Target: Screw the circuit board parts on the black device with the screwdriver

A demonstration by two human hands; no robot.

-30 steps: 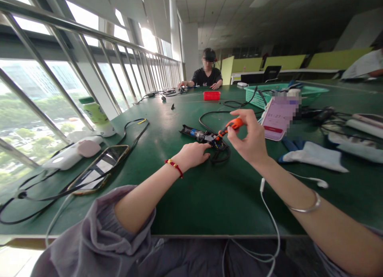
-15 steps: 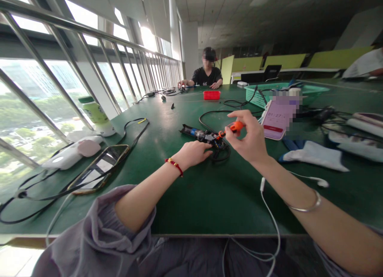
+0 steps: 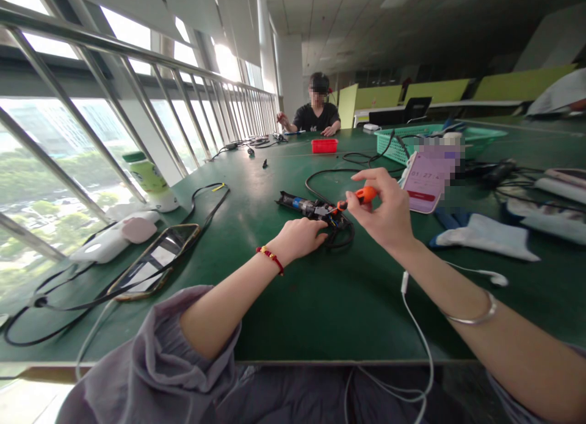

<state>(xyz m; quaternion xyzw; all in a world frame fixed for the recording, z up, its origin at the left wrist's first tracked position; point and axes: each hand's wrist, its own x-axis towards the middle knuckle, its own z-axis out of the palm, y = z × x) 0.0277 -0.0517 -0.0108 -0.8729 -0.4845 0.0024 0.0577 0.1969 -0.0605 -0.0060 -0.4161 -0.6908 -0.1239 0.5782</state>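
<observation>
While the right fingers [image 3: 359,211] pinch an orange-and-black-handled tool [image 3: 365,196], tip indistinct, a black tubular wired device [image 3: 306,208] lies at their nine o'clock; I cannot tell whether the left fingers [image 3: 317,229] grip it.

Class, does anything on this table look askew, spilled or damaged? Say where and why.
The device by the left hand looks opened, wires showing; the right hand holds a tool at it. A strap lies over the phone at left, hiding some screen. No spill shows.

On table [image 3: 293,308]: at centre, electronic device [image 3: 297,203]; at left, smartphone [image 3: 151,259], with bottle [image 3: 149,179] behind; at right, work glove [image 3: 492,238], with basket [image 3: 389,145] behind; beyond the device, tray [image 3: 324,146].
</observation>
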